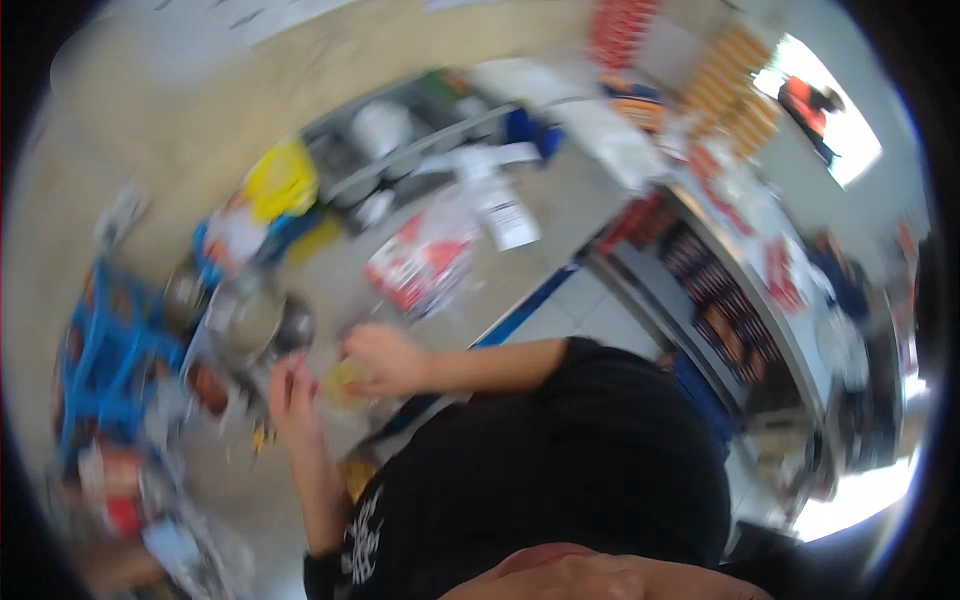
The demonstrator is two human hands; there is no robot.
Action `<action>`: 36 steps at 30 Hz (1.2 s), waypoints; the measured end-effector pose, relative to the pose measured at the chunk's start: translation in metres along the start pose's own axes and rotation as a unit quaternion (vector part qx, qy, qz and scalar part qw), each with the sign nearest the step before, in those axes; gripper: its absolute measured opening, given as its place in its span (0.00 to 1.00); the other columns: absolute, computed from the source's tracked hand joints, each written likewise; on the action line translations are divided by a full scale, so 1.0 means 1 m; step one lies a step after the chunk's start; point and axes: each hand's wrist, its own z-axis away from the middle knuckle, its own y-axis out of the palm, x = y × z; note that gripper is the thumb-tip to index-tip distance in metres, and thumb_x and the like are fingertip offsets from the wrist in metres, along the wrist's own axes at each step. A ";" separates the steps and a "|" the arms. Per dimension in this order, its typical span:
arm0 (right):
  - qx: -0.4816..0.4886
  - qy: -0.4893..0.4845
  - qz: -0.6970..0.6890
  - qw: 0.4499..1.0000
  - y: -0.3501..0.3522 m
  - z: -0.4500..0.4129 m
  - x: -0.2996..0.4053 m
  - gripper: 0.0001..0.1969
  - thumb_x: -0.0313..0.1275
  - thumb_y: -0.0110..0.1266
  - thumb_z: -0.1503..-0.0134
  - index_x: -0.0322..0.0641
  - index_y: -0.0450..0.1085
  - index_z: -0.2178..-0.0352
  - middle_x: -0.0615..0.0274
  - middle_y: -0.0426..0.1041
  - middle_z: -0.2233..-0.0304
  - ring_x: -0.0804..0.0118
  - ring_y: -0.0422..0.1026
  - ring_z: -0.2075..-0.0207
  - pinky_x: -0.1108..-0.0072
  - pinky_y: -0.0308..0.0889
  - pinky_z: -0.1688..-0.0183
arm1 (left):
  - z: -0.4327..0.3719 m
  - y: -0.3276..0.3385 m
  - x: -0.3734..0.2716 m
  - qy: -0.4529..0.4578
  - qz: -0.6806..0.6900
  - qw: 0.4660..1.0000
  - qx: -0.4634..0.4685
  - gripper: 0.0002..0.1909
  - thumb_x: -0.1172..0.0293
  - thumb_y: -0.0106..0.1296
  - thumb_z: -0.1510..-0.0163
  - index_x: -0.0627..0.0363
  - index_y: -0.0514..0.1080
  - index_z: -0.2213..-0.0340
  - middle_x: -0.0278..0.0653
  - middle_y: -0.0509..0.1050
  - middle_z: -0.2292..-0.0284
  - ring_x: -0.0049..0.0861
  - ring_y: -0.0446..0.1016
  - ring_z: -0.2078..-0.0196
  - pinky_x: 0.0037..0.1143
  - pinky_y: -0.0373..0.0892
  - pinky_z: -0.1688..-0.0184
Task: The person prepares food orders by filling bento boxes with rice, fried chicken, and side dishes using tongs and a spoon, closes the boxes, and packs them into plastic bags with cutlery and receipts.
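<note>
The whole view is blurred. My left hand (295, 394) is raised with its fingers up, beside a metal bowl (246, 319) and a smaller dark metal cup (294, 326); whether it pinches something small cannot be told. Close on its right, my right hand (384, 361) has its fingers on the rim of a round, yellowish, translucent container (346, 382). Beyond the right hand, a red and white plastic package (420, 262) lies on the grey tabletop (469, 300). A white printed paper strip (510, 221) lies past the package.
A grey rack (420, 150) with bowls stands along the wall. On the left are a blue plastic basket (124, 352), a yellow bag (281, 180) and a reddish-brown item (208, 386). Another counter (780, 300) with boxed goods beneath stands at right. A person (810, 109) shows through the bright opening.
</note>
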 end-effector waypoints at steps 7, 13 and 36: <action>0.299 -0.149 0.132 0.933 -0.060 -0.019 0.001 0.14 0.37 0.54 0.58 0.44 0.69 0.69 0.61 0.71 0.71 0.61 0.69 0.63 0.67 0.57 0.54 | -0.005 -0.007 -0.036 -0.035 0.019 0.999 0.036 0.09 0.74 0.43 0.47 0.62 0.67 0.63 0.30 0.65 0.77 0.15 0.64 0.75 0.16 0.61 0.70; 0.441 -0.168 0.274 0.838 -0.105 -0.080 0.042 0.05 0.32 0.54 0.60 0.46 0.71 0.78 0.64 0.71 0.78 0.64 0.69 0.68 0.71 0.58 0.63 | -0.005 0.007 -0.061 -0.026 0.008 0.994 0.107 0.09 0.75 0.41 0.46 0.65 0.67 0.64 0.29 0.65 0.79 0.14 0.63 0.76 0.16 0.60 0.72; 0.454 -0.088 0.361 0.810 -0.202 -0.044 -0.022 0.11 0.28 0.58 0.63 0.43 0.68 0.74 0.62 0.68 0.70 0.62 0.67 0.61 0.71 0.59 0.62 | -0.036 0.098 -0.051 -0.067 -0.040 0.963 0.259 0.13 0.74 0.41 0.47 0.64 0.66 0.59 0.35 0.69 0.71 0.17 0.66 0.70 0.19 0.64 0.64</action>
